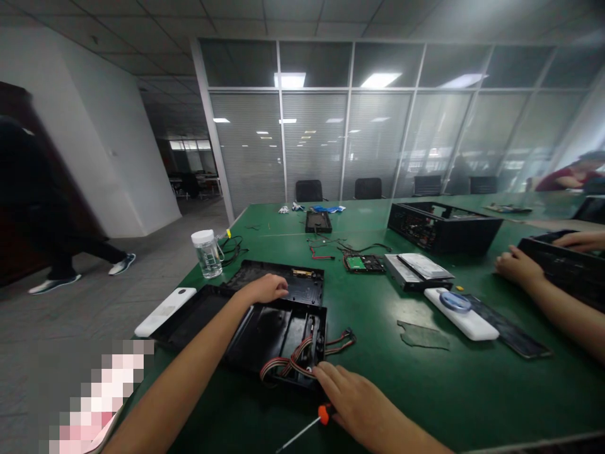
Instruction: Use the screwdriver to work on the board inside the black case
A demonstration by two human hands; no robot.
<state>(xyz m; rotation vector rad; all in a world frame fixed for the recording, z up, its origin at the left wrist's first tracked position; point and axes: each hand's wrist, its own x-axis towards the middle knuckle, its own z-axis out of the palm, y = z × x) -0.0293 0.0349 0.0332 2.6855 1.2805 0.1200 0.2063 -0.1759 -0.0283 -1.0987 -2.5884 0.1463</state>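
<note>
My left hand (268, 289) is closed, its fingers curled above the black plastic casing (262, 334); whatever they may hold is hidden. Under my right hand (354, 396) pokes out a screwdriver (302, 434) with an orange-tipped handle, its shaft pointing toward the lower left. The handle's rest is covered by that hand. My right fingertips touch the near right corner of the casing, beside red, black and white wires (289, 366). Another black panel (283, 277) with a gold-coloured strip lies just behind the casing.
A clear bottle (210, 258) and a white device (165, 312) stand at left. Rightward lie a hard drive (363, 263), a drive unit (418, 271), a white device with a blue disc (460, 312) and a large black case (442, 227). A co-worker's hands (520, 268) hold another black case.
</note>
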